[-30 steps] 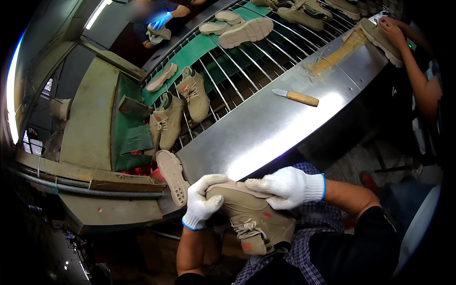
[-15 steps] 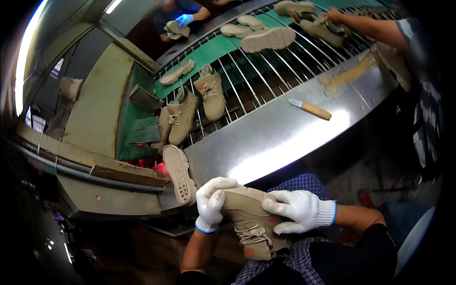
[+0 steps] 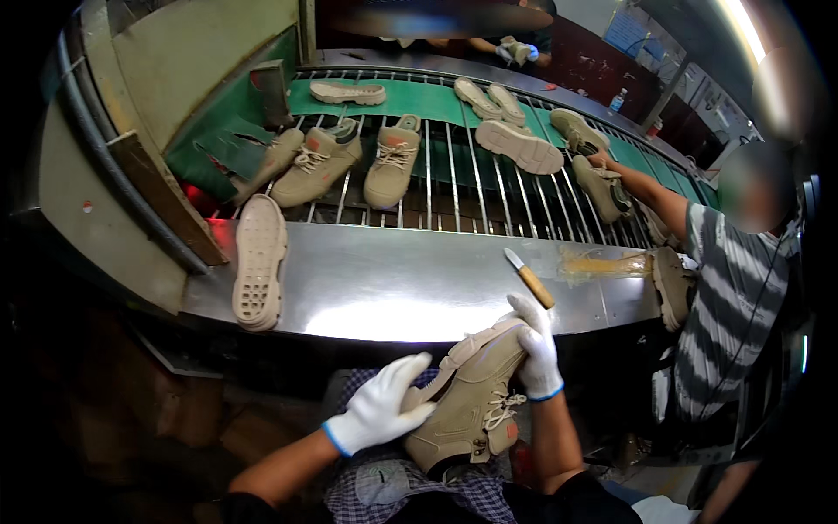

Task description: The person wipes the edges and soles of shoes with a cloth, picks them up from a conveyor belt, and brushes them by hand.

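Observation:
Over my lap I hold a tan lace-up shoe (image 3: 476, 397), its toe pointing up and to the right. A pale thick sole (image 3: 458, 356) runs along its underside; at the heel end it stands somewhat apart from the upper. My left hand (image 3: 384, 403), in a white knit glove, pinches that heel end between thumb and fingers. My right hand (image 3: 538, 349), gloved alike, wraps round the toe, pressing sole and upper together. Part of the right fingers is hidden behind the shoe. A wooden-handled knife (image 3: 529, 279) lies on the metal ledge just beyond my right hand.
A loose sole (image 3: 259, 266) lies at the left of the metal ledge (image 3: 393, 284). Behind is a rod conveyor (image 3: 454, 188) carrying tan shoes (image 3: 391, 166) and soles (image 3: 519, 147). At right, a person in a striped shirt (image 3: 729, 297) reaches onto it. Another works across.
The view has swung right. The shoe has turned so its toe points up-right instead of up-left. My left hand has gone from the toe to the sole's heel end; my right now grips the toe.

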### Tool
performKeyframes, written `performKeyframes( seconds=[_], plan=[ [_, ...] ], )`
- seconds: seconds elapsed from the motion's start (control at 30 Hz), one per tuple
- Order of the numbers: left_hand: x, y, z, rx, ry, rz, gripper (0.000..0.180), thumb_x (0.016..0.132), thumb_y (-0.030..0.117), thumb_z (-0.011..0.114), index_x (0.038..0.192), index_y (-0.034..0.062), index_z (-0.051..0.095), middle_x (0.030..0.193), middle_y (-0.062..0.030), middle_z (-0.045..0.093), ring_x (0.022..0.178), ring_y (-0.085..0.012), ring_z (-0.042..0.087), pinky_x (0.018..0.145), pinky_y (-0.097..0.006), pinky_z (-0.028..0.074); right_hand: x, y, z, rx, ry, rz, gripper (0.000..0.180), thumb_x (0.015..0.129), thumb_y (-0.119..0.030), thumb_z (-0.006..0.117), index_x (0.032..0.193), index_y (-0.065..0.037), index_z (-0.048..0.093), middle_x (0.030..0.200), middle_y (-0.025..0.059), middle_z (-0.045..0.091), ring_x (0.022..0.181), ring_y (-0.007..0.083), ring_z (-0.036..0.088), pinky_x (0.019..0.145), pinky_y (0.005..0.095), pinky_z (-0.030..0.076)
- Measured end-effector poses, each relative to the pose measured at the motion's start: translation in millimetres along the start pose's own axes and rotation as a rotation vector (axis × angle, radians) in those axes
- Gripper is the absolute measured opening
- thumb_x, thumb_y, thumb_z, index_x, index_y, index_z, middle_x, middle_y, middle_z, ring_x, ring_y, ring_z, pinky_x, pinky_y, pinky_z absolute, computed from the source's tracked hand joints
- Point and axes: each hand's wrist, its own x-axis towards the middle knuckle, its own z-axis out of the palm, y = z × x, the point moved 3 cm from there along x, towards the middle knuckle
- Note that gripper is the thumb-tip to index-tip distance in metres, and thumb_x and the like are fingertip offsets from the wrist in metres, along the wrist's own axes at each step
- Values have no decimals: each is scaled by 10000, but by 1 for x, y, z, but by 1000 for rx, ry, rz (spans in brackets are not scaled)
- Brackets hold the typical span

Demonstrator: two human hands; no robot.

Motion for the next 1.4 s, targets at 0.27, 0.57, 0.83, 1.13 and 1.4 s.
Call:
performKeyframes(
  seconds=[0.27,0.57,0.83,1.13,1.4],
  plan=[
    [31,-44,24,93,-350,-52,672,826,12,728,1466,12,526,1260,-239,681,910,-376,748,751,-385,638,-5,28,52,1,-2,28,776,913,-403,742,1488,59,501,1094,143,696,1006,210,677,911,335,552],
    [74,-15,-3,-231,39,96,356,1095,350,590,1197,18,669,920,-153,744,816,-286,743,711,-395,583,-3,-35,66,-359,-368,103,1038,731,-356,990,1544,21,467,1438,159,605,1330,242,575,1142,398,456],
    [59,16,0,-63,104,21,244,1045,251,662,1142,28,655,869,-190,702,653,-346,708,614,-418,591,33,-55,54,-760,-686,289,785,763,-387,947,1385,-31,627,1228,111,713,1144,257,676,1014,395,544],
    [18,-15,-13,-137,-75,119,603,880,79,760,1426,-52,538,1349,-275,646,1164,-370,715,954,-384,608,39,-25,17,-834,-594,217,689,829,-416,862,1383,-62,654,1358,115,679,1294,255,621,1132,407,474],
    [54,-28,-12,-869,-284,-368,588,877,-9,609,1463,-42,573,1364,-206,684,1227,-226,682,1072,-359,548,42,-35,34,-793,-625,211,730,757,-465,914,1332,-73,694,1275,108,709,1206,234,662,1068,393,518]
  ],
)
